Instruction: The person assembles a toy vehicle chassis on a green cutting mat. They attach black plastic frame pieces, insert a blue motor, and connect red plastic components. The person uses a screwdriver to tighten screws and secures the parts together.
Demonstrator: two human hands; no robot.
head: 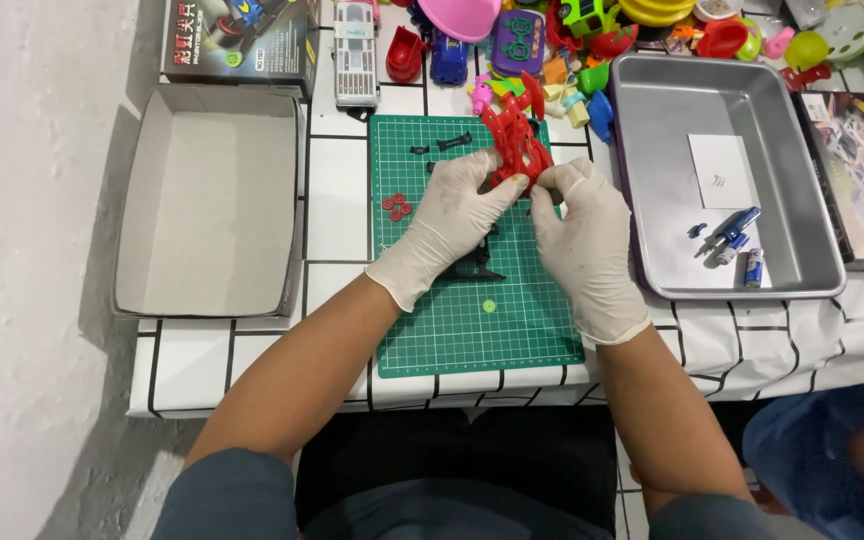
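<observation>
Both my hands wear white gloves and meet over a green cutting mat. My left hand and my right hand together grip a red plastic toy body, held just above the mat's far half. Small red wheels lie on the mat to the left of my left hand. Black toy parts rest near the mat's far edge, and another black piece shows under my wrists. A small green disc lies on the mat near me.
An open cardboard box sits left of the mat. A metal tray to the right holds a paper slip, a small blue tool and a battery. Colourful toys crowd the far edge. Another person's blue sleeve is at lower right.
</observation>
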